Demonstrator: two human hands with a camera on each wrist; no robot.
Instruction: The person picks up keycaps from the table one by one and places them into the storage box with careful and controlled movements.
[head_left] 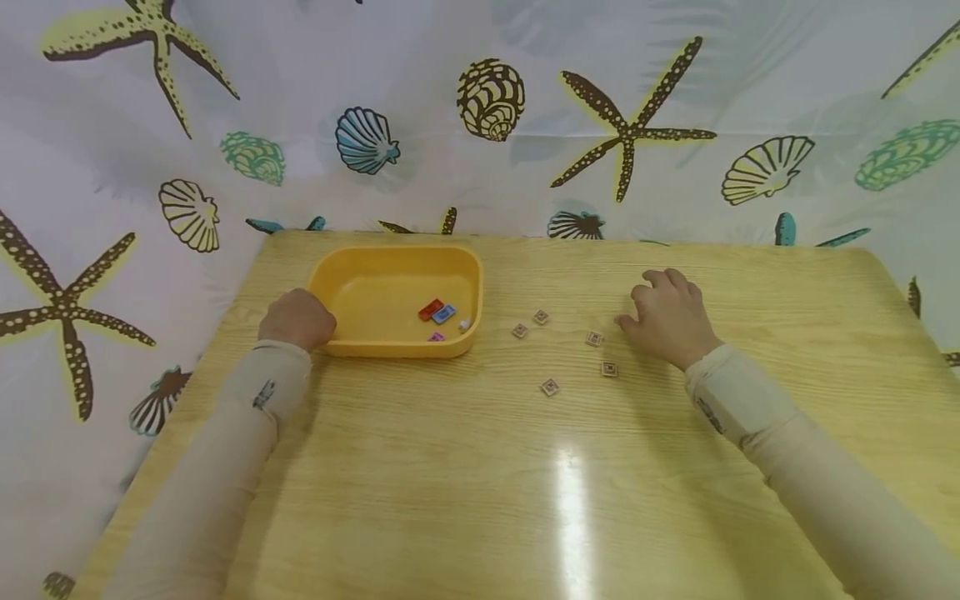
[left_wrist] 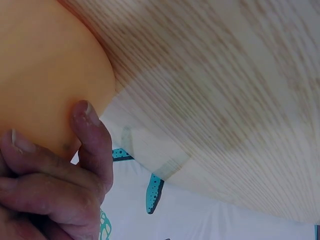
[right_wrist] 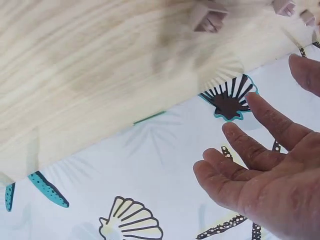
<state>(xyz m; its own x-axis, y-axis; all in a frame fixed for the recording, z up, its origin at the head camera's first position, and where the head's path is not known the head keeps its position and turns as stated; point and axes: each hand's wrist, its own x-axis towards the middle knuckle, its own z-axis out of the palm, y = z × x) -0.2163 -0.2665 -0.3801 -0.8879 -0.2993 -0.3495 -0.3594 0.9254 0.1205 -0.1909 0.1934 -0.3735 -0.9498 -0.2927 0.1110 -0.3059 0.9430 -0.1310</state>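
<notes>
My left hand (head_left: pixel 297 320) grips the left edge of a shallow yellow tray (head_left: pixel 397 349). In the left wrist view its curled fingers (left_wrist: pixel 92 145) lie against the tray wall (left_wrist: pixel 60 60). Inside the tray, toward the right, are a red piece (head_left: pixel 431 309), a blue piece (head_left: pixel 444 313), a pink piece (head_left: pixel 436 337) and a small white piece (head_left: pixel 464 325). My right hand (head_left: pixel 670 320) hovers over the table with fingers spread and loosely bent, holding nothing. Just left of it sit small brownish square pieces (head_left: pixel 594 338), one of which (right_wrist: pixel 209 17) shows in the right wrist view.
More of these square pieces (head_left: pixel 550 387) are scattered between tray and right hand, several in all. The wooden table (head_left: pixel 420 467) ends at the back against a hanging white cloth (head_left: pixel 420 183) printed with shells and starfish.
</notes>
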